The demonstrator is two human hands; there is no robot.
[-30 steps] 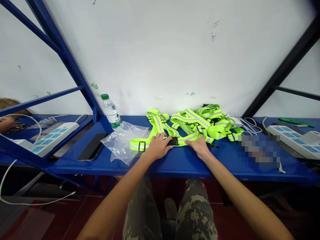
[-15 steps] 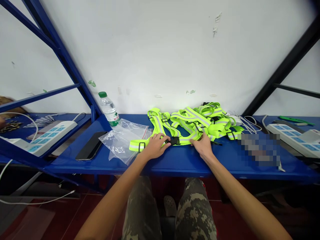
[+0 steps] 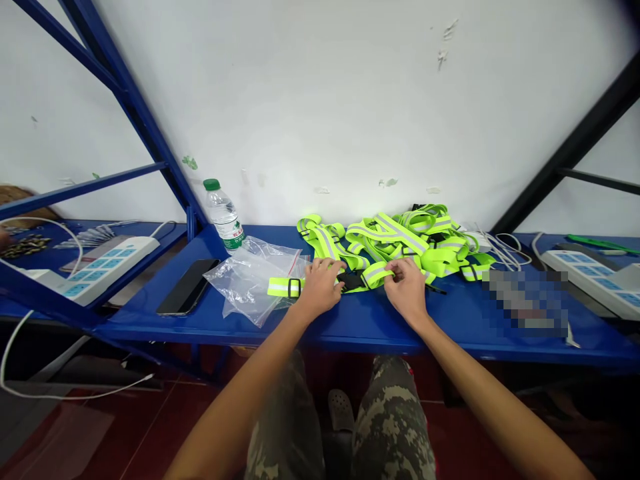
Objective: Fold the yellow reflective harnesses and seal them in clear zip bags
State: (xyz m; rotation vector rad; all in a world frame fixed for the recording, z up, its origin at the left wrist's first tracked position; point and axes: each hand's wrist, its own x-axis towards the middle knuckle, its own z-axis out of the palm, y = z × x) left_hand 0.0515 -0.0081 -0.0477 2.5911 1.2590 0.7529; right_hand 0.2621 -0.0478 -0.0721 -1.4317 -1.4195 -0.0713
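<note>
A neon-yellow reflective strap [image 3: 375, 274] with a black buckle [image 3: 353, 281] lies along the front of the blue table. My left hand [image 3: 321, 285] is closed on the strap just left of the buckle; a strap end with a black slider sticks out to its left. My right hand [image 3: 404, 285] pinches the strap right of the buckle. Behind both hands, a tangled pile of similar yellow straps [image 3: 435, 243] spreads to the right. Clear plastic bags [image 3: 250, 273] lie left of my left hand, partly under the strap end.
A water bottle [image 3: 223, 215] with a green cap stands at the back left, near a black phone [image 3: 189, 287]. Power strips [image 3: 107, 270] lie at both sides. White cables [image 3: 507, 250] sit right of the pile. Blue rack bars rise at left.
My right hand has closed its fingers on the strap and turned it, lifting it slightly beside the buckle. My left hand stays on the strap. The whole view has shifted slightly.
</note>
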